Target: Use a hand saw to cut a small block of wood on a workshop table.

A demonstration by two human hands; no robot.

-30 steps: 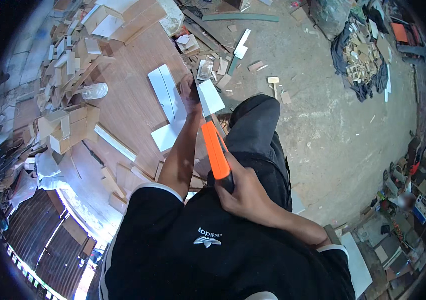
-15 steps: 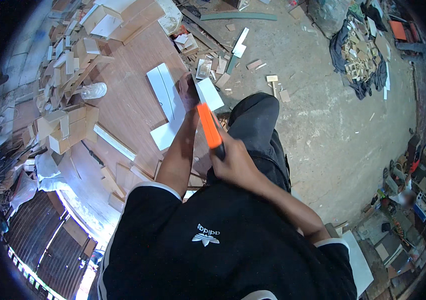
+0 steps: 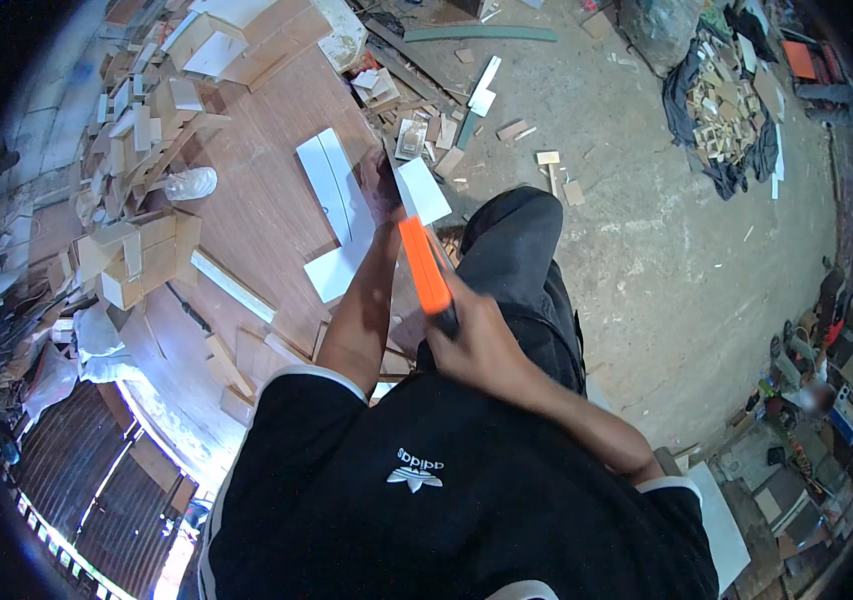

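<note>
The right hand (image 3: 476, 340), in front of the black cloth shirt (image 3: 516, 450), is curled closed around the black grip of an orange-and-black handled tool (image 3: 424, 265); its orange part slants up and left toward the left wrist. Beyond it, the left hand (image 3: 378, 185) is low at the edge of the brown wood-grain tabletop (image 3: 266, 150); shadow and blur hide its fingers, so I cannot tell how far open it is or whether it grips anything. Just left of it lies a long white flat board (image 3: 321, 170) with a thin dark line; to its right, a white rectangular panel (image 3: 423, 190) shows past the table edge. Farther left stands a clear plastic container (image 3: 191, 183). Across the grey concrete floor (image 3: 666, 280), 1 heap of light wood offcuts (image 3: 726, 110) lies on dark cloth (image 3: 679, 130).
</note>
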